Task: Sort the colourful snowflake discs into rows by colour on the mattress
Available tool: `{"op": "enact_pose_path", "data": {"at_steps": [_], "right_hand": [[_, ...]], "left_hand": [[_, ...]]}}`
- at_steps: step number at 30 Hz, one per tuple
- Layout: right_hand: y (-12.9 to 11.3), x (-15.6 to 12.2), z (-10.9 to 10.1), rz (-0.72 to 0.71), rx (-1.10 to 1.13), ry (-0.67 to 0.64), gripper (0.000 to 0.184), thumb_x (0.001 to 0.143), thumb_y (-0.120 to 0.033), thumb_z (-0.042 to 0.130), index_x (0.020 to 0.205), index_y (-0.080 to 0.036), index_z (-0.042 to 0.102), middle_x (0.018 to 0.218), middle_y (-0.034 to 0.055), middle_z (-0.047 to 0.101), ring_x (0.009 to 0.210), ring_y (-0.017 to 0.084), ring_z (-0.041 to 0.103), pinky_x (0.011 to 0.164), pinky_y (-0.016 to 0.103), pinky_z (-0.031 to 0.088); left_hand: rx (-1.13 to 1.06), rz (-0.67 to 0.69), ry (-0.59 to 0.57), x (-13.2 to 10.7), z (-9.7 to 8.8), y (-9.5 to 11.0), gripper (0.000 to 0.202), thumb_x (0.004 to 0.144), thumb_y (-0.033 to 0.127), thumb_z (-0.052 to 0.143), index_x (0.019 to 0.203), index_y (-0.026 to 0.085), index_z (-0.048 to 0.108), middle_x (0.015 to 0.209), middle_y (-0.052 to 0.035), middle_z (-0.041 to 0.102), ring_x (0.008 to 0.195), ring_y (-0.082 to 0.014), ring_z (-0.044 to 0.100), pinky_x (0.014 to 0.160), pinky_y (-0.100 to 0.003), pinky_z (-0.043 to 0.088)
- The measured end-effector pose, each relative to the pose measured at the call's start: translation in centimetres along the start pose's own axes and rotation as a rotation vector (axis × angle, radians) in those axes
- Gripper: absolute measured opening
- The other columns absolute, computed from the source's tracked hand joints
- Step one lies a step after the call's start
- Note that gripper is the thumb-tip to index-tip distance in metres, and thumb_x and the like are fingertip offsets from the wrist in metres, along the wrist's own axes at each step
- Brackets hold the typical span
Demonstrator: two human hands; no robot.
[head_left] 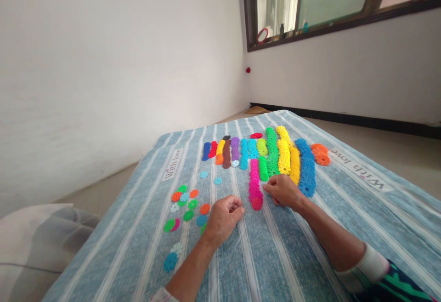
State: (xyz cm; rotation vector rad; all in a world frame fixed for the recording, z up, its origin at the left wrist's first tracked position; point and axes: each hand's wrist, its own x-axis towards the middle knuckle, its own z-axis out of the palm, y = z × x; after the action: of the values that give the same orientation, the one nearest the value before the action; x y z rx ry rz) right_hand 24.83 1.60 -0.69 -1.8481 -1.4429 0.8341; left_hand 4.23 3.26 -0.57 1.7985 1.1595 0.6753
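Looks, in the pink row [254,180] of overlapping notched discs, like thin moulded plastic: probably very light, stiff, a little slippery on the flat faces and hard to break. Lies right of the middle of the striped cloth [248,256], well in from both side edges, pointing towards the far edge, with a redder disc [257,203] at the near end. Likely to slide out of line if pushed from the side; best taken disc by disc, by the notched rim, between thumb and forefinger, or steadied at both ends to shift whole.

Just to the right of that row, right hand [284,190], palm down, thumb and fingers drawn nearly together; near the short green row [263,168] as well. Cannot tell of any disc between those fingertips, nor of contact with either row.

Towards the left edge, left hand [223,217], half curled, with a small gap by the thumb and no disc showing there; cannot rule out one hidden in the curl. Just beside it, orange disc [205,208] and blue disc [201,220]. Farther towards the left edge, loose discs [188,215], some overlapping, probably easiest to lift by a raised rim.
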Motion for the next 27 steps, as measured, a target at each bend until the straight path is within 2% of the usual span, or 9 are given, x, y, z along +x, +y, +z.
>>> {"op": "enact_pose_path", "data": {"at_steps": [11,16,20,23,27], "right_hand": [[0.1,-0.2,-0.1,-0.058,-0.052,-0.006,0.027,0.074,-0.031,0.047,0.054,-0.016,0.055,0.035,-0.0033,0.049,0.032,0.007,0.041,0.040,0.017,0.033],[0.1,-0.3,0.0,-0.052,-0.071,-0.018,0.025,0.074,-0.030,0.046,0.054,-0.017,0.055,0.035,-0.0033,0.049,0.033,0.008,0.042,0.041,0.018,0.033],[-0.2,-0.5,0.0,-0.083,-0.135,-0.013,0.026,0.075,-0.030,0.046,0.054,-0.017,0.055,0.037,-0.0024,0.051,0.037,0.009,0.047,0.046,0.019,0.035],[-0.4,-0.8,-0.1,-0.094,-0.190,-0.020,0.028,0.076,-0.030,0.046,0.053,-0.017,0.055,0.037,-0.0019,0.052,0.040,0.010,0.049,0.049,0.020,0.035],[-0.4,-0.9,0.1,-0.085,-0.248,-0.033,0.030,0.079,-0.032,0.045,0.053,-0.018,0.054,0.039,-0.0015,0.053,0.043,0.011,0.051,0.052,0.021,0.035]], "left_hand": [[0.109,0.044,-0.007,-0.4,-0.1,0.0,0.008,0.068,0.024,0.053,0.065,0.018,0.056,0.051,0.0042,0.053,0.051,-0.0117,0.052,0.053,-0.022,0.039],[0.200,0.054,-0.015,-0.4,-1.4,0.3,0.012,0.069,0.025,0.050,0.062,0.018,0.056,0.050,0.0045,0.051,0.050,-0.0112,0.050,0.052,-0.021,0.037],[0.350,0.020,-0.015,-0.4,-4.7,0.4,0.014,0.067,0.028,0.051,0.059,0.017,0.055,0.051,0.0045,0.050,0.050,-0.0108,0.048,0.050,-0.021,0.034],[0.431,-0.037,0.015,-1.0,-8.4,0.0,0.013,0.065,0.027,0.051,0.059,0.017,0.056,0.050,0.0046,0.050,0.050,-0.0108,0.047,0.049,-0.021,0.032],[0.495,-0.137,0.089,-3.0,-13.1,-1.1,0.011,0.064,0.025,0.050,0.057,0.017,0.055,0.046,0.0048,0.050,0.046,-0.0110,0.046,0.048,-0.021,0.030]]}}
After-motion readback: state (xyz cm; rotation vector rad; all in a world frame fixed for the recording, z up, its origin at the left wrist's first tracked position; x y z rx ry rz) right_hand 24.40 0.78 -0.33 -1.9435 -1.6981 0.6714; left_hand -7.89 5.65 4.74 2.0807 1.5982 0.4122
